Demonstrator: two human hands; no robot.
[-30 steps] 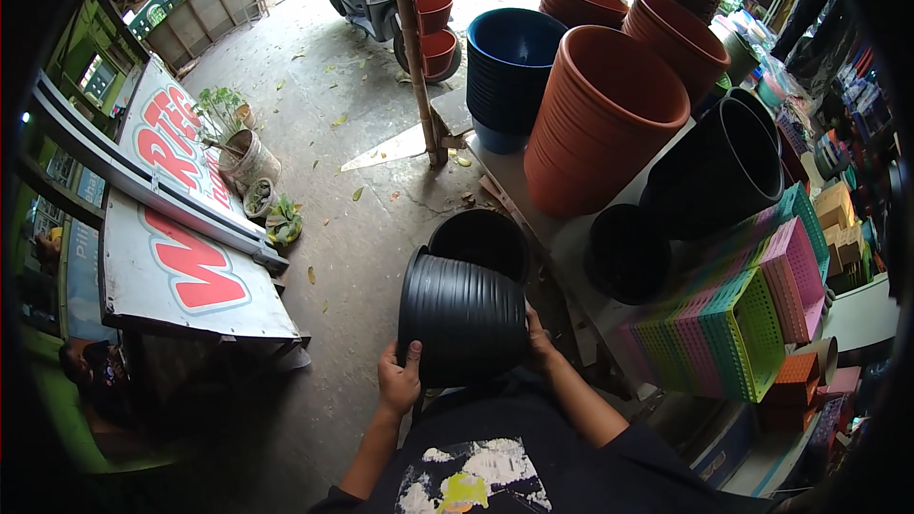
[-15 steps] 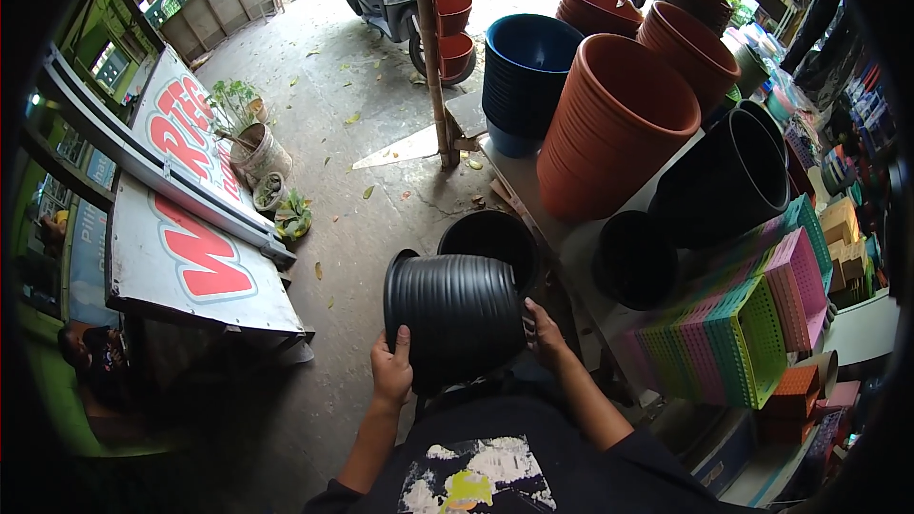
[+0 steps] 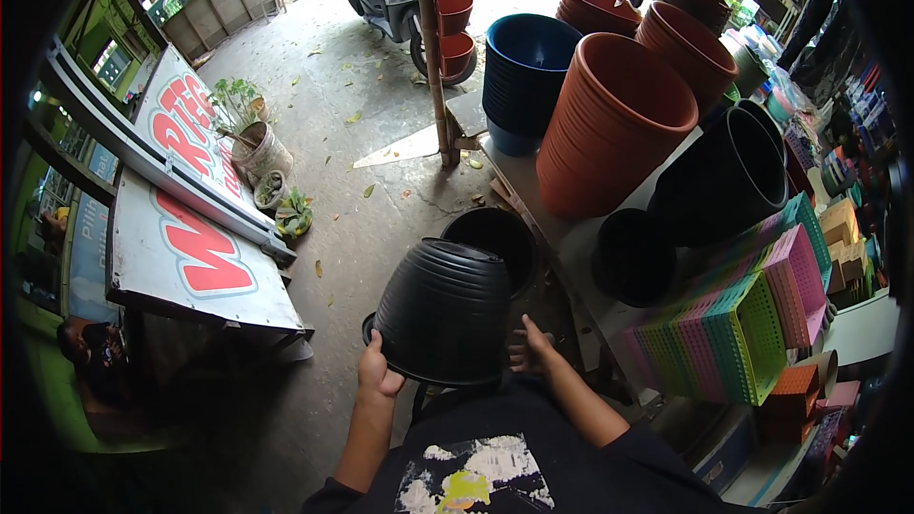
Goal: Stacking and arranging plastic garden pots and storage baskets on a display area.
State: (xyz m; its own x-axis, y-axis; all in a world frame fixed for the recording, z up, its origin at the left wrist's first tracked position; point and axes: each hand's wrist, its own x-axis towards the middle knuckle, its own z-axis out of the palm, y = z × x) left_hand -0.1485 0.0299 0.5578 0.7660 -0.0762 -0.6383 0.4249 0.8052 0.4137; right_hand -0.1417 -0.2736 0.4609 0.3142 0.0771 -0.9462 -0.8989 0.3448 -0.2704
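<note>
A ribbed black plastic plant pot (image 3: 446, 319) is held before my body, tipped so its base faces up and away and its wide rim points down toward me. My left hand (image 3: 378, 371) grips it at the lower left rim, thumb on the outside and the other fingers mostly hidden. My right hand (image 3: 535, 350) is just off the pot's right side, fingers apart and holding nothing. Behind the held pot, another round black pot (image 3: 500, 238) stands on the ground with its mouth up, partly covered.
To the right, a low table (image 3: 583, 252) bears stacked terracotta-coloured pots (image 3: 609, 133), blue pots (image 3: 524, 76), black pots (image 3: 714, 181) and pastel perforated baskets (image 3: 705, 333). A wooden post (image 3: 436, 67) rises ahead. Left stands a white signboard (image 3: 200, 257) beside potted plants (image 3: 262, 152).
The black pot has turned from lying sideways to base up, its rim swinging down toward me. My right hand has come off its side and spread; my left still grips.
</note>
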